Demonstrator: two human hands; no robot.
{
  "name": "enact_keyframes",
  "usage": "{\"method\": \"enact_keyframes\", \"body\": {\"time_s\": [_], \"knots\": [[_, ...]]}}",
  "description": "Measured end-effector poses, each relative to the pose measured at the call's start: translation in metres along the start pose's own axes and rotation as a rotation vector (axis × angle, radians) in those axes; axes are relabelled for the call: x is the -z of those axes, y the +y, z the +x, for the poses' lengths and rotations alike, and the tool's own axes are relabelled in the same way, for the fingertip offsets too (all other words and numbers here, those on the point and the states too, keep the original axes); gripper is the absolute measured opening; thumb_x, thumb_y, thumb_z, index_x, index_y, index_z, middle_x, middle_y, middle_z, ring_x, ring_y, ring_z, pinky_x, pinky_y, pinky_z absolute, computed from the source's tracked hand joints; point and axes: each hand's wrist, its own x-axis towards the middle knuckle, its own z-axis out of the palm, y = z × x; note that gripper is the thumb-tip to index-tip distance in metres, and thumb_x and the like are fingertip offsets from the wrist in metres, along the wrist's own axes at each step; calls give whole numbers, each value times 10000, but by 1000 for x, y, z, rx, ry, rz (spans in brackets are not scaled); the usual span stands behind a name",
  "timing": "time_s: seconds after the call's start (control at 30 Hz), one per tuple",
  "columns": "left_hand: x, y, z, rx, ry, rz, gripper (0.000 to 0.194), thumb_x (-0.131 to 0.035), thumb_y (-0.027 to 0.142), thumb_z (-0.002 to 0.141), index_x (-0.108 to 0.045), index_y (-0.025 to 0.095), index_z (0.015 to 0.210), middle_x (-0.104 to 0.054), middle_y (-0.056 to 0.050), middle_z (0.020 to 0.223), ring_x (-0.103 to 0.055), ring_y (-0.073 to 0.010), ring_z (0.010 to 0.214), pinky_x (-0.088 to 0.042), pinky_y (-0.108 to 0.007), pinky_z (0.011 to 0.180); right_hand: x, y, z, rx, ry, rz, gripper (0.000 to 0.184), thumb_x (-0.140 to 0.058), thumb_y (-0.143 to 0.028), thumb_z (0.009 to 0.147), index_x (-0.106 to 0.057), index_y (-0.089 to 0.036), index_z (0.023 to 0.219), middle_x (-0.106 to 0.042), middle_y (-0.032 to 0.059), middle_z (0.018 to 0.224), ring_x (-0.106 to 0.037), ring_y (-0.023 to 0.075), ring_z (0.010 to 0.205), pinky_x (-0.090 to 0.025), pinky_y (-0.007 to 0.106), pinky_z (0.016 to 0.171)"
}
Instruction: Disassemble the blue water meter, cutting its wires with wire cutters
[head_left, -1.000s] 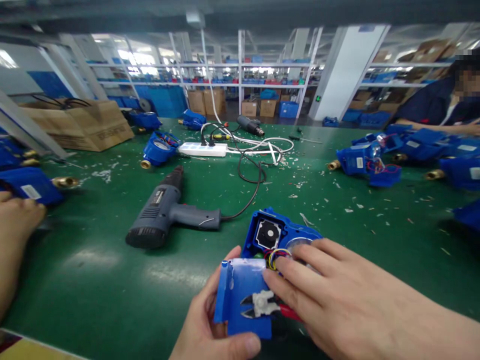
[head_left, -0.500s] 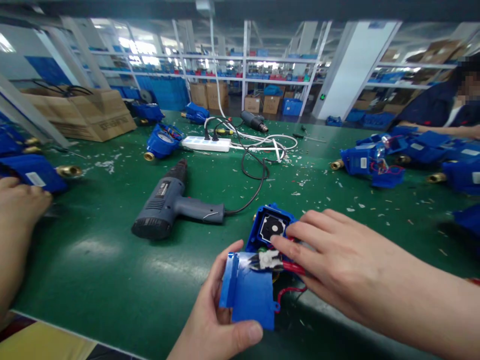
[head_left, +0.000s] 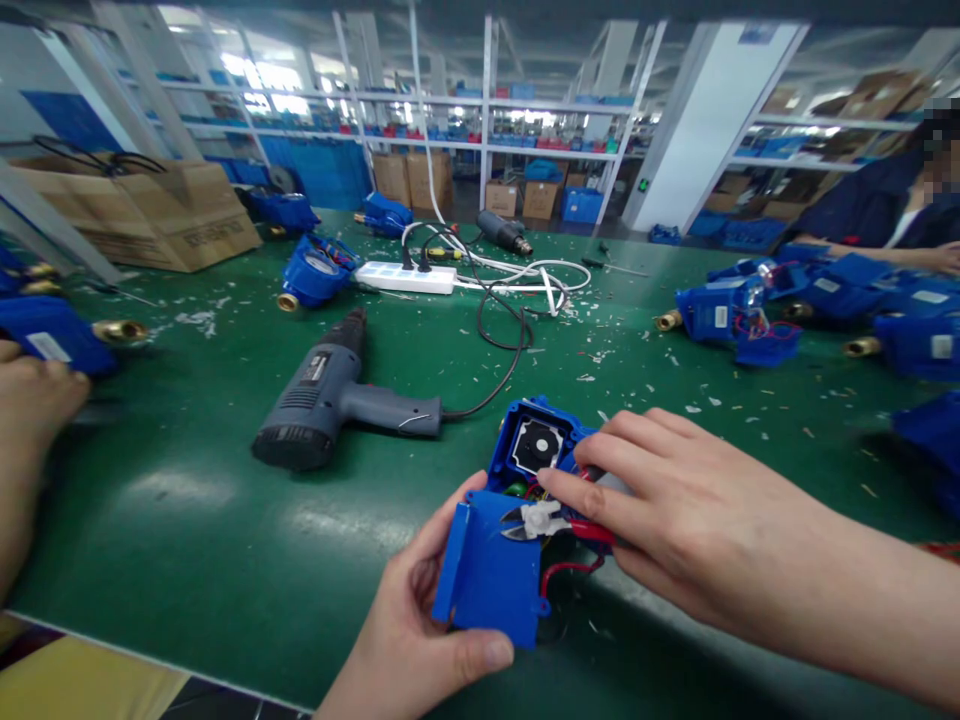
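My left hand (head_left: 431, 610) is closed around the edge of a flat blue plastic cover (head_left: 495, 585), thumb along its lower side. In my right hand (head_left: 660, 520) is a pair of side cutters (head_left: 544, 521) with red handles; their jaws are parted above the cover. Behind the cover sits an open blue meter housing (head_left: 525, 415) with a black square part (head_left: 538, 446) inside. A red wire (head_left: 574, 567) runs at the cover's right edge. My right fingers reach over the housing's right side and hide part of it.
A grey heat gun (head_left: 322, 400) lies left of the housing, its cord running toward a white power strip (head_left: 405, 278). Blue meters (head_left: 720, 308) stand at the right and left. Another person's hand (head_left: 37, 410) is at the far left. Scraps litter the green table (head_left: 360, 590).
The side cutters' jaws have opened wider above the cover. The cover and both my hands are in nearly the same place; the whole view has shifted slightly.
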Motion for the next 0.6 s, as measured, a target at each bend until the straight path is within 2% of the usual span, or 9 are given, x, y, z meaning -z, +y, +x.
{"method": "enact_keyframes", "body": {"time_s": [0.27,0.47,0.6], "knots": [[5,-3,1,9,-46,10,992,-959,274,499,-545,223,1399,-697,-142,1278,-623,-385,1204,-572,-367,912,-2,7,9,66,-68,2,332,-649,-304,885,-641,-231,1209,-633,60,952,-525,228,831,-370,363,702],[7,-1,1,22,-42,-15,950,-948,273,518,-559,231,1384,-693,-125,1289,-605,-387,1228,-565,-371,913,-4,9,10,65,-60,6,384,-667,-264,855,-624,-213,1232,-630,78,968,-527,240,859,-373,363,714],[6,-2,-1,22,-21,-10,1043,-943,262,534,-451,280,1453,-726,-112,1218,-703,-343,1068,-586,-329,820,-5,10,10,71,-65,4,368,-638,-252,873,-620,-216,1239,-629,76,989,-515,246,861,-362,374,720]]}}
